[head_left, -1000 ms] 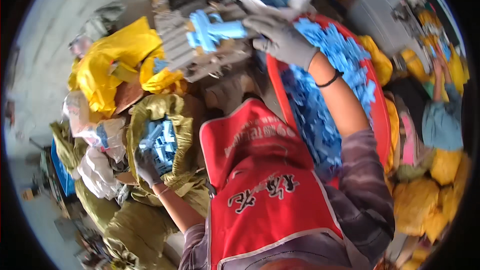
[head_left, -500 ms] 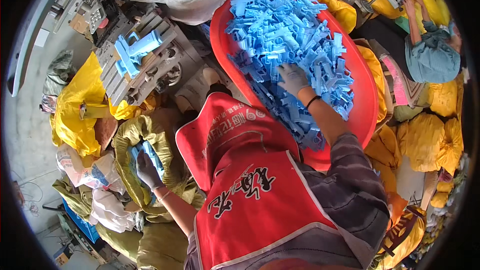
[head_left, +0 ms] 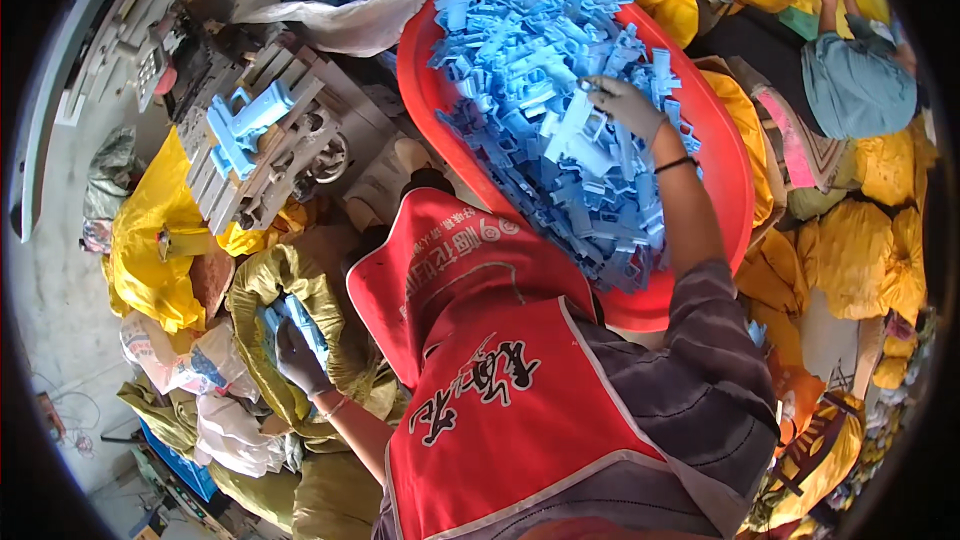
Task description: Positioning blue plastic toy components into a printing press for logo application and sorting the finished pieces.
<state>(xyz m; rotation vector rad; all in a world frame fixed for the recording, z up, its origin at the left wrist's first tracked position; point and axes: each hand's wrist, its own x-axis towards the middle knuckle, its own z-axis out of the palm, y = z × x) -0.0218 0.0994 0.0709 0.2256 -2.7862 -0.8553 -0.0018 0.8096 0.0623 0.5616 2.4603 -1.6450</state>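
My right hand (head_left: 628, 110), in a grey glove, is over the heap of light-blue plastic toy pistols (head_left: 520, 50) in a large red oval tub (head_left: 735, 180). Its fingers are closed on a blue toy pistol (head_left: 578, 135) that lies tilted across the heap. My left hand (head_left: 300, 358), also gloved, is at the mouth of an olive-green woven sack (head_left: 262, 285) with blue toy pistols (head_left: 312, 325) inside. Its fingers are bent against one of these pistols, and their tips are partly hidden.
A white sack (head_left: 360, 25) of blue pieces stands beyond the tub. On a slatted metal machine (head_left: 285, 100) at left rests a larger blue toy pistol (head_left: 245, 125). Yellow sacks (head_left: 150, 240) lie around. A co-worker in a teal top (head_left: 858, 85) sits at the far right.
My right hand has moved right and slightly farther over the tub, and a toy pistol is now in its fingers. My left hand stays at the green sack. The view has shifted slightly.
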